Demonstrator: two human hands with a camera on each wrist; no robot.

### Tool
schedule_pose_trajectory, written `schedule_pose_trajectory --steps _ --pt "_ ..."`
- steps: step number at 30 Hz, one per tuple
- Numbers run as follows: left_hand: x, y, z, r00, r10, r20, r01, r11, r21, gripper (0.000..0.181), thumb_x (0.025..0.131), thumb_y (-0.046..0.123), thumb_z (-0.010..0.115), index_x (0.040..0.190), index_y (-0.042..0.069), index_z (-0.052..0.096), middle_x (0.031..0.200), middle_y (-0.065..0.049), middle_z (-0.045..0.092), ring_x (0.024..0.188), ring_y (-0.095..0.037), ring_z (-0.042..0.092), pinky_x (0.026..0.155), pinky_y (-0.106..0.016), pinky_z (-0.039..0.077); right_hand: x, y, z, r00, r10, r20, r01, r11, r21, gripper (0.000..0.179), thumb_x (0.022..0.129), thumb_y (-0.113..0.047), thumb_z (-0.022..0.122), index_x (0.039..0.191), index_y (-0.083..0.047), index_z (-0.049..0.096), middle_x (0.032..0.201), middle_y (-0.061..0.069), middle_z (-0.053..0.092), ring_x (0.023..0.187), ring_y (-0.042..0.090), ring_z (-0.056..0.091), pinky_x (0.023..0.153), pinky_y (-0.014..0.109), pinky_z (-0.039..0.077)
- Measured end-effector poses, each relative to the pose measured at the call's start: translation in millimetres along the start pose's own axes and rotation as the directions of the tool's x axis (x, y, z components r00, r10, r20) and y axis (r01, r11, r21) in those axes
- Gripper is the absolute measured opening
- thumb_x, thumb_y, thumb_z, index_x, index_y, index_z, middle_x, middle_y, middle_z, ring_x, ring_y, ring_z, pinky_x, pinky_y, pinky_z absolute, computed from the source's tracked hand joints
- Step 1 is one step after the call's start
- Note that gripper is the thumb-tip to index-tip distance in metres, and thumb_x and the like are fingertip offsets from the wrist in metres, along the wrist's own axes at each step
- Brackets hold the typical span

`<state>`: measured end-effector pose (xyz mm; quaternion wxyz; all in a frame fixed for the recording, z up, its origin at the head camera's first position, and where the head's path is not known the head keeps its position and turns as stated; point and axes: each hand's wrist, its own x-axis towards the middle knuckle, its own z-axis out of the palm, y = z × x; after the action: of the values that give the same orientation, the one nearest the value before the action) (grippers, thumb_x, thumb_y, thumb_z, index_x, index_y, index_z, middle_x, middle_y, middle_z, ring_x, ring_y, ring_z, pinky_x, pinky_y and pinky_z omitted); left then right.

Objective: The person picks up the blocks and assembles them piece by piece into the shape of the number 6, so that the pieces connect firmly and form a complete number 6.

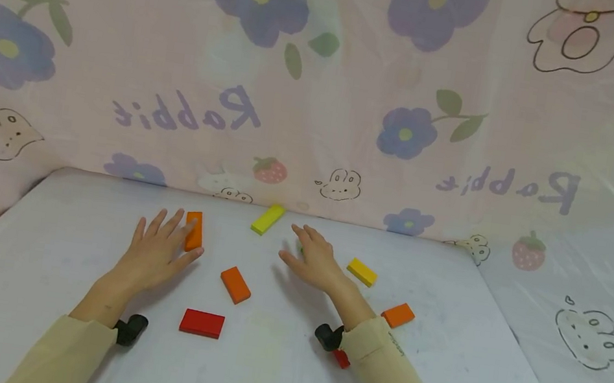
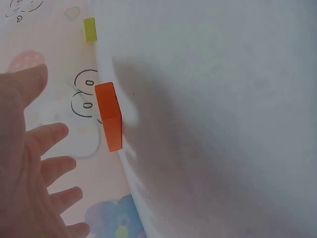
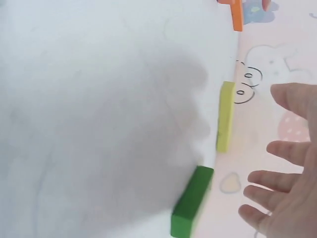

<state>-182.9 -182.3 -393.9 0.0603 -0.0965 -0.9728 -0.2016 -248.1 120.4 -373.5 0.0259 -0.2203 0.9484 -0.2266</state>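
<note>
My left hand (image 1: pixel 151 258) is spread over the white table, its index finger overlapping an upright-looking orange block (image 1: pixel 194 238) in the head view. In the left wrist view a gap shows between the fingers and that orange block (image 2: pixel 110 116). My right hand (image 1: pixel 313 261) hovers with fingers extended and nothing in its grasp. Beneath it a green block (image 3: pixel 192 202) is mostly hidden in the head view but plain in the right wrist view. Between the hands, near the back edge, lies a yellow-green block (image 1: pixel 268 219).
Nearer the front are an orange block (image 1: pixel 235 285) and a red block (image 1: pixel 202 323). To the right sit a yellow block (image 1: pixel 362 272) and another orange block (image 1: pixel 398 315); a second red block (image 1: pixel 341 358) is partly under the right sleeve. A printed curtain (image 1: pixel 321 89) borders the table's back.
</note>
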Motion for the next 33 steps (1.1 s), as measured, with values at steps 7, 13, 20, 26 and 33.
schedule_pose_trajectory --steps 7,13,20,26,33 --pt "6.0 -1.3 0.9 1.0 -0.015 0.022 0.015 1.0 0.018 0.067 0.096 0.042 0.051 0.145 -0.002 0.037 0.153 -0.029 0.023 0.139 -0.053 0.015 0.11 -0.07 0.007 16.5 -2.8 8.1 1.0 0.012 -0.007 -0.012 1.0 0.023 0.061 0.095 -0.034 0.057 0.145 -0.005 0.038 0.149 0.023 0.036 0.138 0.038 0.034 0.113 0.057 0.026" --pt "11.7 -0.3 2.0 0.999 -0.024 0.034 0.024 1.0 0.013 0.065 0.097 0.038 0.051 0.144 -0.004 0.037 0.151 -0.031 0.026 0.137 -0.055 0.019 0.109 -0.07 0.011 33.5 -4.0 12.8 0.999 0.044 -0.003 -0.044 0.996 0.072 0.06 0.096 -0.035 0.055 0.145 -0.004 0.039 0.146 0.019 0.041 0.136 0.036 0.038 0.113 0.054 0.029" --pt "16.2 -5.4 6.9 0.998 -0.044 0.051 0.045 0.999 -0.002 0.062 0.097 0.034 0.05 0.144 -0.005 0.036 0.149 -0.033 0.027 0.136 -0.055 0.02 0.109 -0.07 0.013 51.9 -0.8 21.7 0.996 0.086 -0.009 -0.085 0.994 0.061 0.06 0.096 -0.036 0.055 0.144 -0.004 0.039 0.146 0.019 0.041 0.137 0.035 0.037 0.112 0.056 0.028" --pt "19.7 -7.7 6.7 0.997 -0.046 0.066 0.048 0.998 -0.027 0.059 0.097 0.029 0.049 0.142 -0.007 0.037 0.148 -0.035 0.028 0.134 -0.057 0.023 0.108 -0.071 0.016 63.6 -1.5 26.9 0.992 0.127 -0.019 -0.124 0.983 0.135 0.061 0.095 -0.035 0.057 0.144 -0.004 0.039 0.149 0.017 0.039 0.139 0.034 0.034 0.115 0.053 0.026" --pt "24.0 -8.7 8.6 0.994 -0.072 0.084 0.075 0.997 -0.033 0.059 0.099 0.029 0.048 0.143 -0.008 0.035 0.148 -0.036 0.027 0.133 -0.057 0.024 0.108 -0.07 0.018 72.9 -4.9 28.1 0.99 0.141 -0.033 -0.134 0.98 0.149 0.065 0.094 -0.035 0.058 0.147 -0.005 0.036 0.151 0.02 0.035 0.14 0.038 0.032 0.115 0.054 0.026"
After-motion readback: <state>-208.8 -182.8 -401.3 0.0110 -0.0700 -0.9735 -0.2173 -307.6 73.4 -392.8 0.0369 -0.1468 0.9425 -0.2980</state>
